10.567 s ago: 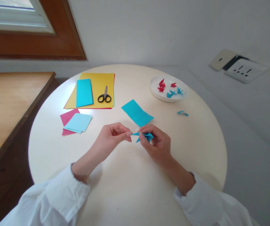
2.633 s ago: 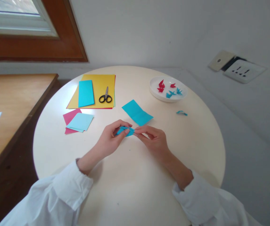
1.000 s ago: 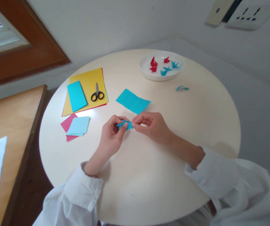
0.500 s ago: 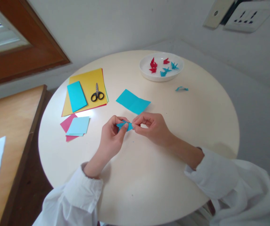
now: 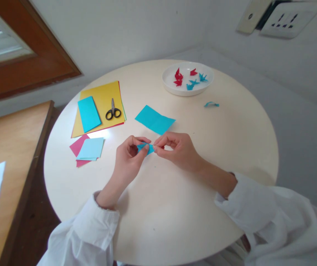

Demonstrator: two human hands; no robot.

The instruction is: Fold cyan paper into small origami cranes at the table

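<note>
Between my two hands is a small folded piece of blue paper, held above the round white table. My left hand pinches its left part, thumb on top. The fingertips of my right hand are closed on its right corner. Fingers cover much of the paper, so its full folded shape is hidden. Just beyond my hands lies a larger creased blue sheet.
A white dish at the back holds several red and blue folded birds. A twisted blue strip lies nearby. Left are scissors and a blue rectangle on yellow sheets, plus pale blue squares over pink ones.
Both hands keep their pinch on the folded blue paper, with only slight finger movement. The whole view has shifted slightly, so everything appears a little further left.
</note>
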